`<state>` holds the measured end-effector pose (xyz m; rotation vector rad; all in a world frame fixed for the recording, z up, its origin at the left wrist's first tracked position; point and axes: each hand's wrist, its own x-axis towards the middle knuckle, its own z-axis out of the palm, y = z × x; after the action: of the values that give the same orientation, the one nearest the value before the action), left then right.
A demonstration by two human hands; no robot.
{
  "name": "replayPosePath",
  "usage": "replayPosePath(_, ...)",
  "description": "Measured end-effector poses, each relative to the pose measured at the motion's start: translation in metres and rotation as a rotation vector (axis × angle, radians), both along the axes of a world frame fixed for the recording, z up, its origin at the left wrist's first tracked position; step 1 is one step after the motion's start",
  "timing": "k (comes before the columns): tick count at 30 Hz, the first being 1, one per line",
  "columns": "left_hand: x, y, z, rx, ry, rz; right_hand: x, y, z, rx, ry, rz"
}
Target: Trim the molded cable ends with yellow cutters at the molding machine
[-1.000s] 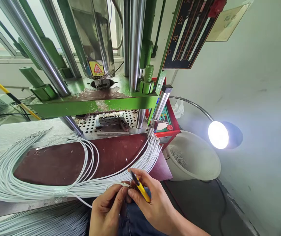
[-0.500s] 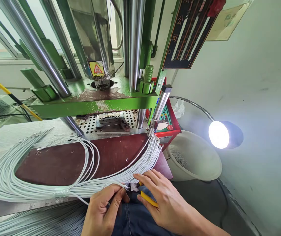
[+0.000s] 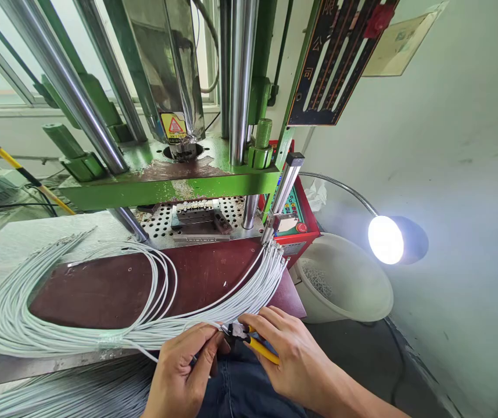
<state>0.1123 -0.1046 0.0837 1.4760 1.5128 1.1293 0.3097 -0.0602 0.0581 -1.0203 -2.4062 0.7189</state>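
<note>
My left hand (image 3: 190, 368) pinches the end of a white cable (image 3: 146, 352) between thumb and fingers, low in the middle of the view. My right hand (image 3: 286, 354) is wrapped round yellow-handled cutting pliers (image 3: 262, 350). The dark jaws of the pliers meet the cable end just beyond my left fingertips; whether they are fully closed I cannot make out. Behind both hands, a large bundle of white cables (image 3: 57, 342) curves over a dark red board (image 3: 100, 296). Several cable ends with small metal tips gather at the bundle's right.
A green press (image 3: 165, 188) with steel columns stands behind the board, a metal mould (image 3: 199, 220) on its perforated bed. At right are a red control box (image 3: 305, 223), a white bin (image 3: 353, 284) with small scraps and a lit lamp (image 3: 386, 240). More cables (image 3: 87, 386) hang at lower left.
The view has shifted very slightly. Both hands stay nearly in place, with the pliers still at the cable end; the small end piece at the jaws is turned a little.
</note>
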Motion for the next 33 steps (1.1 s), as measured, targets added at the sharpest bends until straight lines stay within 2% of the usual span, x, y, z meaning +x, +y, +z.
replayPosePath(4,-0.002,0.001,-0.001,-0.026,-0.02,-0.038,-0.002,-0.001,0.001,-0.115,0.084,-0.024)
replayPosePath(6,-0.001,0.001,-0.002,-0.051,-0.056,-0.049,-0.005,-0.002,0.004,-0.31,0.213,-0.06)
replayPosePath(8,0.001,0.002,-0.002,-0.064,-0.099,-0.055,-0.01,-0.003,0.006,-0.573,0.379,-0.097)
replayPosePath(11,0.006,0.002,-0.004,-0.017,-0.11,-0.032,-0.023,-0.003,0.004,-0.92,0.673,-0.077)
replayPosePath(13,0.006,0.002,-0.007,0.035,-0.086,-0.036,-0.032,-0.001,0.001,-1.076,0.851,-0.079)
replayPosePath(16,0.005,0.001,-0.015,0.049,-0.092,-0.075,-0.037,0.002,0.0,-1.165,0.973,-0.125)
replayPosePath(19,0.007,0.001,-0.021,-0.08,-0.254,-0.022,-0.033,0.003,0.005,-1.033,0.952,-0.107)
replayPosePath(23,0.014,0.007,-0.025,-0.24,-0.528,0.091,-0.027,-0.003,0.009,-0.612,0.733,-0.141)
replayPosePath(26,0.016,0.009,-0.028,-0.222,-0.548,0.13,-0.029,-0.008,0.006,-0.348,0.641,-0.151)
replayPosePath(29,0.016,0.006,-0.031,-0.224,-0.556,0.14,-0.034,-0.013,-0.001,-0.212,0.641,-0.213)
replayPosePath(33,0.017,0.003,-0.031,-0.267,-0.574,0.094,-0.038,-0.018,-0.012,-0.111,0.603,-0.314)
